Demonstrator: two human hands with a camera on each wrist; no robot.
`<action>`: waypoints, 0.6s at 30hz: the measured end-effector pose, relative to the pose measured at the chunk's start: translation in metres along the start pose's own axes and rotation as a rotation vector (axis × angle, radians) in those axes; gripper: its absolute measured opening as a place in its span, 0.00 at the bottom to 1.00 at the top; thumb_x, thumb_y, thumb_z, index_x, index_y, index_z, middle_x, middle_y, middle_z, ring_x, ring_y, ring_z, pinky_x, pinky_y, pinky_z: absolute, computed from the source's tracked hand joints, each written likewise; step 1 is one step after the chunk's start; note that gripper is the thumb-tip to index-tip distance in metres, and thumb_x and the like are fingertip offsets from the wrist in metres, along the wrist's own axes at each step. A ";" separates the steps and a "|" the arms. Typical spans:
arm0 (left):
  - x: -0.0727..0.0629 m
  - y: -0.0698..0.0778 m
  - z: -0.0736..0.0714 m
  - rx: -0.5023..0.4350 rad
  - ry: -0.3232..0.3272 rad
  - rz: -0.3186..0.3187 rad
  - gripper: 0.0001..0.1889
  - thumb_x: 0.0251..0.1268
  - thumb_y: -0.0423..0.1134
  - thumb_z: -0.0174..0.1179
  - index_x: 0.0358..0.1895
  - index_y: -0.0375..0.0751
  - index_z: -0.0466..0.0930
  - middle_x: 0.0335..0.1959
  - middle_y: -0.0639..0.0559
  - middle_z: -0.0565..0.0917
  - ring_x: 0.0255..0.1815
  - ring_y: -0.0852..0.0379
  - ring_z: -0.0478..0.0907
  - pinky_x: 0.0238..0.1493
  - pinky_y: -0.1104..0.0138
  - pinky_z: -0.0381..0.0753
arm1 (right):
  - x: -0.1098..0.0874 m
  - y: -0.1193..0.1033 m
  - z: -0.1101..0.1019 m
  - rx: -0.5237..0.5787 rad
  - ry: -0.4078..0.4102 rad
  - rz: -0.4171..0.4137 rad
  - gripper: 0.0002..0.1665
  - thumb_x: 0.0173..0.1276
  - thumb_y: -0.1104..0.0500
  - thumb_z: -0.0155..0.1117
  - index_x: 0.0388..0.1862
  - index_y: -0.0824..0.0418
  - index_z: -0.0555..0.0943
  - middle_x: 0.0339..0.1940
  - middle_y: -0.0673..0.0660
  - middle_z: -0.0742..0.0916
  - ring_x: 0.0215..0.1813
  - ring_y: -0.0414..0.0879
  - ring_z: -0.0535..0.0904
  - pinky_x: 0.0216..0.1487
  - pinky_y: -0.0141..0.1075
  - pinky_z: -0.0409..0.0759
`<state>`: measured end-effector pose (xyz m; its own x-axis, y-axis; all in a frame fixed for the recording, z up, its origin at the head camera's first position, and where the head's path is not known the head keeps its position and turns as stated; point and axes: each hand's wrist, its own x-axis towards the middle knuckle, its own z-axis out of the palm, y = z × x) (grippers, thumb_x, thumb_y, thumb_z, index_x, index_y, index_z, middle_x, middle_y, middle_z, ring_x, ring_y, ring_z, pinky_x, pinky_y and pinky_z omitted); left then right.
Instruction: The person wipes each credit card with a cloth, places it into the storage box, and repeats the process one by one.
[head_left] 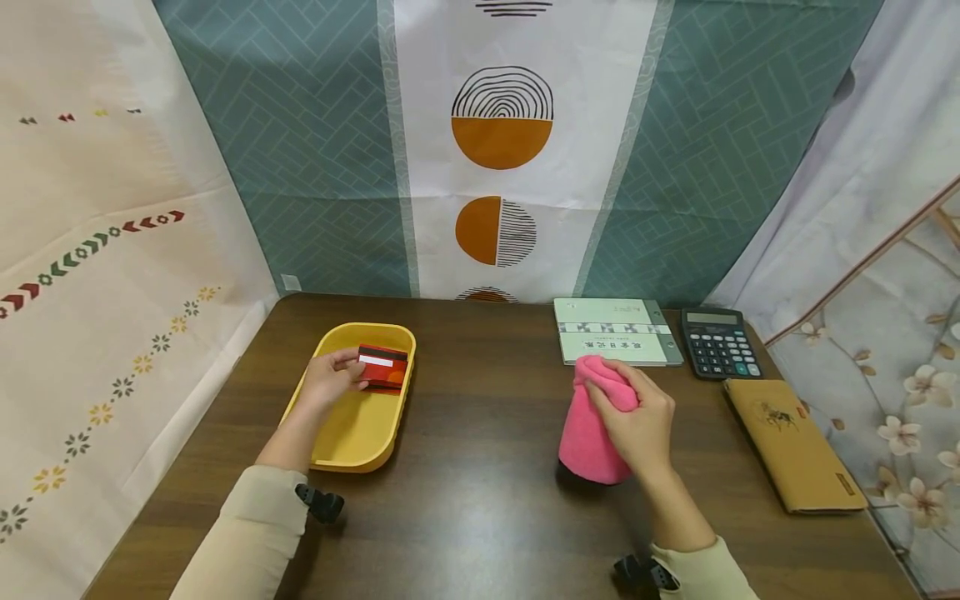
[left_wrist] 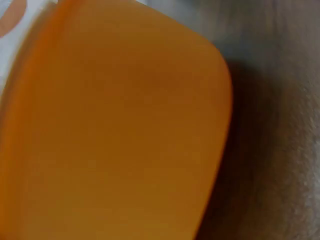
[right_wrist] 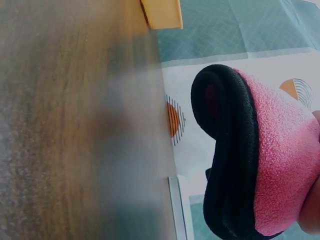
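Over the yellow tray [head_left: 352, 454] on the left of the table, my left hand [head_left: 330, 383] pinches a red bank card [head_left: 384, 367] by its near edge. A dark strip shows along the card's top, and more red and black shows just under it. The tray's outer wall [left_wrist: 120, 130] fills much of the left wrist view, which does not show the hand. On the right, my right hand [head_left: 637, 417] grips a folded pink cloth [head_left: 592, 433] from above. Seen from the right wrist, the cloth [right_wrist: 285, 165] has a black edge [right_wrist: 230, 165] curled into a fold, above the table.
At the back right lie a pale green booklet [head_left: 615, 333] and a black calculator [head_left: 722, 343]. A tan notebook [head_left: 795, 446] lies in front of the calculator near the table's right edge. Patterned curtains [head_left: 315, 150] hang behind the brown wooden table [head_left: 480, 467].
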<state>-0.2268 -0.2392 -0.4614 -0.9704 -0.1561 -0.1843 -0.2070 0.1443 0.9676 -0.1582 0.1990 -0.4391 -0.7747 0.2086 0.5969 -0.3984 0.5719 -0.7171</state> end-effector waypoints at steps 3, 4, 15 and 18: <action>0.004 -0.009 0.002 0.057 -0.040 -0.004 0.23 0.74 0.25 0.54 0.68 0.17 0.65 0.51 0.32 0.76 0.35 0.59 0.83 0.40 0.69 0.88 | -0.001 0.001 -0.001 -0.005 -0.025 0.010 0.26 0.54 0.65 0.81 0.54 0.60 0.87 0.46 0.56 0.90 0.43 0.48 0.85 0.44 0.15 0.76; 0.005 -0.011 0.002 0.114 -0.042 0.006 0.23 0.74 0.26 0.55 0.67 0.17 0.66 0.53 0.30 0.76 0.36 0.56 0.84 0.41 0.68 0.88 | -0.001 0.002 -0.001 -0.005 -0.030 0.012 0.26 0.54 0.65 0.81 0.54 0.60 0.87 0.46 0.56 0.90 0.43 0.49 0.85 0.44 0.15 0.76; -0.004 -0.009 0.002 0.653 -0.038 0.116 0.32 0.76 0.45 0.58 0.70 0.22 0.66 0.63 0.26 0.75 0.65 0.32 0.74 0.65 0.44 0.75 | -0.001 0.015 -0.002 -0.095 -0.278 0.119 0.27 0.59 0.56 0.80 0.58 0.54 0.85 0.52 0.55 0.89 0.45 0.50 0.85 0.38 0.27 0.82; -0.009 -0.006 0.003 0.655 -0.031 0.104 0.33 0.76 0.47 0.57 0.73 0.25 0.64 0.65 0.26 0.74 0.66 0.32 0.72 0.67 0.44 0.73 | 0.001 0.022 0.001 -0.127 -0.403 0.160 0.27 0.62 0.53 0.78 0.60 0.53 0.84 0.53 0.56 0.88 0.45 0.51 0.84 0.37 0.37 0.83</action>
<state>-0.2176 -0.2354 -0.4664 -0.9905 -0.0826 -0.1096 -0.1353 0.7228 0.6776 -0.1682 0.2108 -0.4545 -0.9610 -0.0084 0.2763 -0.2139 0.6557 -0.7241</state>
